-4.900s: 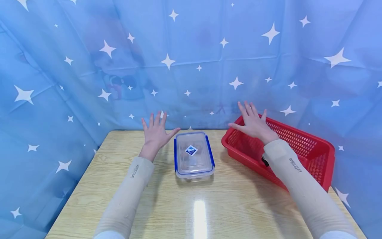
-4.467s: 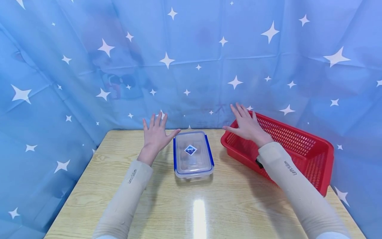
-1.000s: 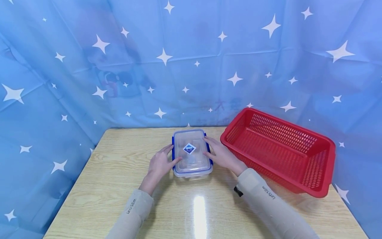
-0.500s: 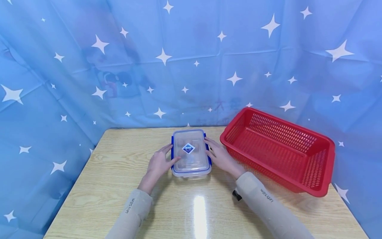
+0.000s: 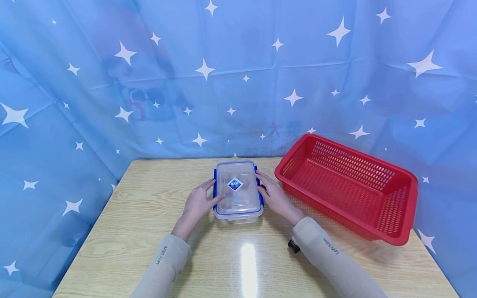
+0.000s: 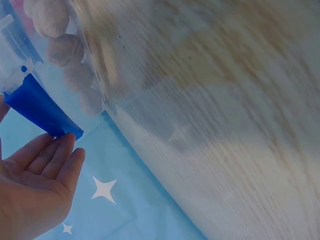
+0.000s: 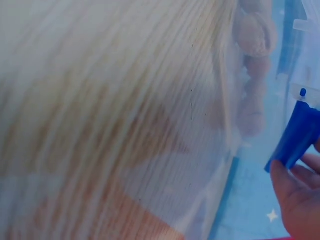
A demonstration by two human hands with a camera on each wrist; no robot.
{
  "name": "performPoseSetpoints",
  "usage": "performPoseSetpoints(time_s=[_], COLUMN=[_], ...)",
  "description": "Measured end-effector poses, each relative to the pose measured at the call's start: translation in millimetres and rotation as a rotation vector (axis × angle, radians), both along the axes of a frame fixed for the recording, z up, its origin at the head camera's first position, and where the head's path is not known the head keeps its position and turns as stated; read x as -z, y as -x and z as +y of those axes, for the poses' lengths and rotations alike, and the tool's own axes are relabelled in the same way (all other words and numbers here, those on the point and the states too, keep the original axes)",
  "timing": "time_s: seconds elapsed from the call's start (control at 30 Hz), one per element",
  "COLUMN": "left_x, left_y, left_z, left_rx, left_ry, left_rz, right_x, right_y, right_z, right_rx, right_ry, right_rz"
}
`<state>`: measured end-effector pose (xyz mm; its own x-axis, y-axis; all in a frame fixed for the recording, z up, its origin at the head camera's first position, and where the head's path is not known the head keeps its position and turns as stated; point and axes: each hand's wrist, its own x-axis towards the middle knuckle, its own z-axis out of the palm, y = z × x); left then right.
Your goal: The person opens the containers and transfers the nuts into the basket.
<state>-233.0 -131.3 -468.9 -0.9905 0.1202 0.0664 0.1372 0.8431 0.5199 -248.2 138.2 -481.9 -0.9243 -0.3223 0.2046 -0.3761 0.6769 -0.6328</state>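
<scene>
A clear plastic food container [image 5: 232, 207] with a blue-edged lid and blue side latches sits on the table, a diamond-shaped label on top. My left hand [image 5: 196, 203] lies at its left side, thumb over the lid, fingertips at the lower end of the left latch [image 6: 40, 107]. Across from it, my right hand [image 5: 276, 198] has its fingers on the right latch [image 7: 295, 136], with the thumb by the lid's edge. Several pale, round, wrinkled things [image 6: 66, 50] show through the wall in both wrist views; their kind is unclear.
A red perforated plastic basket [image 5: 343, 231] stands right of the container, angled across the table's back right. The wood-grain table [image 5: 149, 207] backs onto a blue star-patterned curtain [image 5: 238, 54]. Something small and black [image 5: 293, 246] sits at the right wrist.
Both hands came down from raised, spread-finger poses onto the container's sides. Over the last second they shift only slightly; the container and basket stay in place.
</scene>
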Motion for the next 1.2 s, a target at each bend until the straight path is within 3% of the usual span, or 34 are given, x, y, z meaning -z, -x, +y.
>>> performPoseSetpoints(time_s=[0.3, 0.57, 0.87, 1.2], left_x=[-0.2, 0.1, 3.2, 4.1], left_y=[1.5, 1.3, 2.6, 2.7], left_z=[-0.6, -0.5, -2.0, -2.8], left_rx=[0.003, -0.002, 0.016, 0.013], left_ry=[-0.006, -0.010, -0.019, -0.030], left_rz=[0.003, -0.002, 0.019, 0.019], right_x=[2.3, 3.7, 7.1, 8.4], right_y=[-0.1, -0.6, -0.1, 0.8], right_z=[-0.3, -0.9, -0.9, -0.6], right_rx=[0.027, 0.039, 0.019, 0.005], right_ry=[0.017, 0.048, 0.139, 0.308], right_rz=[0.022, -0.022, -0.007, -0.168])
